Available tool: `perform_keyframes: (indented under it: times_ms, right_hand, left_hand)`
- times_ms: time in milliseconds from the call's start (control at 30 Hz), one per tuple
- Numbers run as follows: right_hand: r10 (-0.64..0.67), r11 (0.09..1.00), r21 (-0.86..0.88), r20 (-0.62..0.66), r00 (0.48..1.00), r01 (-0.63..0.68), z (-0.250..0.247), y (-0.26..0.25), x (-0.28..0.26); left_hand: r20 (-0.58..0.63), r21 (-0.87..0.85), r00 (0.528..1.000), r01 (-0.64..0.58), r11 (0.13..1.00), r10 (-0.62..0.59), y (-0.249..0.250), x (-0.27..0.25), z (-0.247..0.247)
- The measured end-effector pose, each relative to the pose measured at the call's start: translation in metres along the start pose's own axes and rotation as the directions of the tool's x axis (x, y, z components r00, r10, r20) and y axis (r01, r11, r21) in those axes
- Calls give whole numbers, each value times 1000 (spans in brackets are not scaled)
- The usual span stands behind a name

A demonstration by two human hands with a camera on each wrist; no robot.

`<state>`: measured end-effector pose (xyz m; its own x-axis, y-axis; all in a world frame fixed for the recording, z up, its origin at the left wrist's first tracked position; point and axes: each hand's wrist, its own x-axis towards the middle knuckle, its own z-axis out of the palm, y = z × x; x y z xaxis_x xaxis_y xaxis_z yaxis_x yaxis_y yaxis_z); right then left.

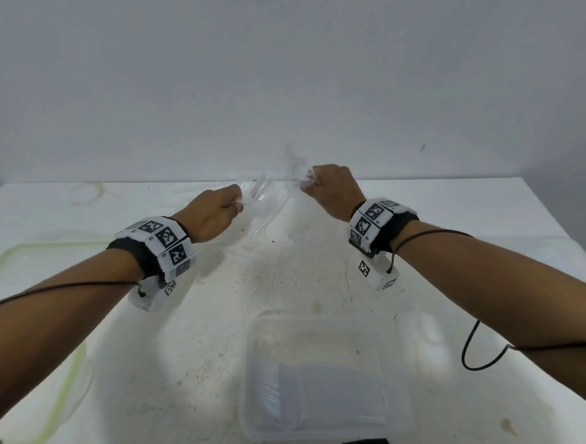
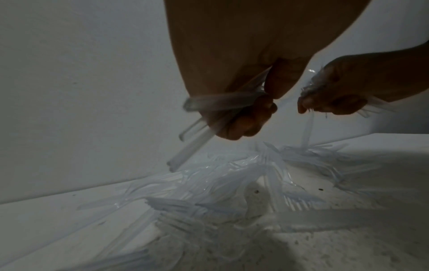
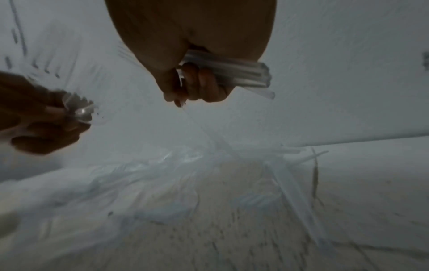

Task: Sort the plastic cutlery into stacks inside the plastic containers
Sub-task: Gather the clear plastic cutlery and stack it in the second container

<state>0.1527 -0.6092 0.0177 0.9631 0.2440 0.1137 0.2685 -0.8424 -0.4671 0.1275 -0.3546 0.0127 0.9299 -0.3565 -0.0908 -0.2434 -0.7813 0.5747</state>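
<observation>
On the speckled white table (image 1: 180,352), a clear rectangular plastic container (image 1: 323,381) sits near me. At the far edge lies the heap of clear plastic cutlery (image 2: 243,183). Above it, my left hand (image 1: 216,213) grips a bundle of clear handles (image 2: 223,100); my right hand (image 1: 334,193) clutches another clear bundle (image 3: 241,73).

Bare forearms; each wrist wears a black band (image 1: 135,250) ringed with white blocks of square black-and-white markers (image 1: 370,219), thin black cords trailing
</observation>
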Motion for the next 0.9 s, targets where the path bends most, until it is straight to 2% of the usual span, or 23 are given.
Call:
perform_keyframes:
  times_ms: [100,167,333,433,533,667,800,900]
  right_hand:
    - [97,986,150,-165,981,-73,-8,5,2]
    - [156,971,206,-184,970,-117,-11,6,0]
    - [237,966,110,-29,971,-233,-16,20,-11]
    - [266,953,140,41,963,-269,-16,36,-18]
    - [268,962,39,75,960,-272,-19,51,-24]
    - [248,960,-182,203,947,-212,-13,66,-26]
    - [286,949,-206,255,924,-237,-4,67,-27]
    - [259,957,-210,293,920,-202,-3,59,-23]
  left_hand:
    - [-25,59,1000,-7,998,9,13,5,3]
    - [14,115,999,-31,993,30,24,10,9]
    - [175,333,959,-270,903,222,43,27,29]
    - [301,432,926,-345,833,227,54,37,41]
    - [372,503,907,-375,779,197,60,40,54]
    - [368,547,910,-378,747,191,56,39,61]
    - [345,537,908,-398,743,237,51,34,58]
    - [324,523,907,-408,748,269,49,29,56]
